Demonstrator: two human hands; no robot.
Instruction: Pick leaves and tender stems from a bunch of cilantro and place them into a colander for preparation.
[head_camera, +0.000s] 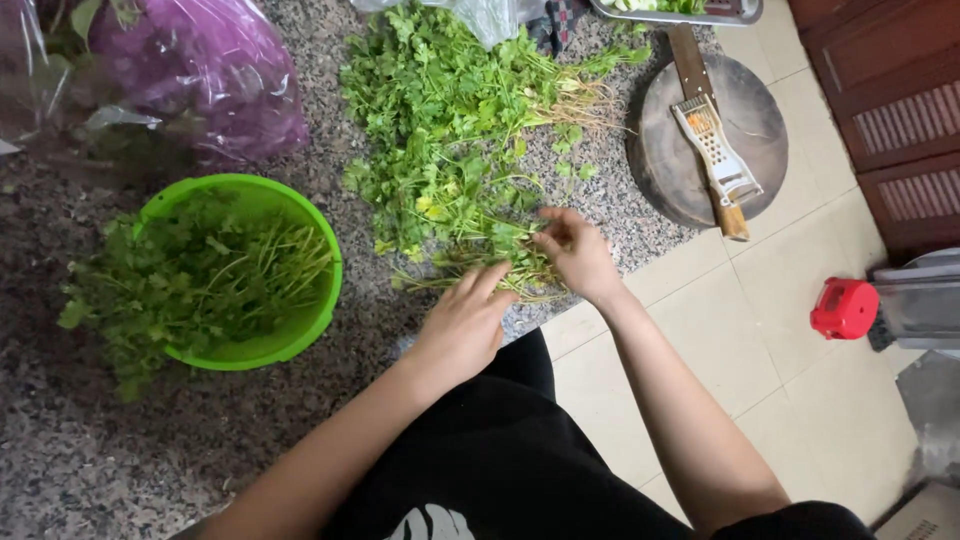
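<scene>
Both hands, left hand (462, 322) and right hand (578, 255), grip closed on a coriander bunch (500, 262) lying left-right, stems toward the right.

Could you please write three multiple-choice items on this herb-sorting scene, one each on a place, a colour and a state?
1. Where does the grater lie?
A. in the bowl
B. on the round wooden board
C. on the floor tiles

2. What colour is the bowl that holds the leafy stems?
A. green
B. red
C. white

3. What are the two hands doing?
A. both hang free above the counter
B. both grip the bowl's rim
C. both are on the herb stems at the counter's edge

Answers:
1 B, since the grater rests across the round wooden board at the counter's far end.
2 A, since the bowl's rim and wall are bright green.
3 C, since the left hand and the right hand both touch the herb stems in the small bunch nearest the person.
</scene>
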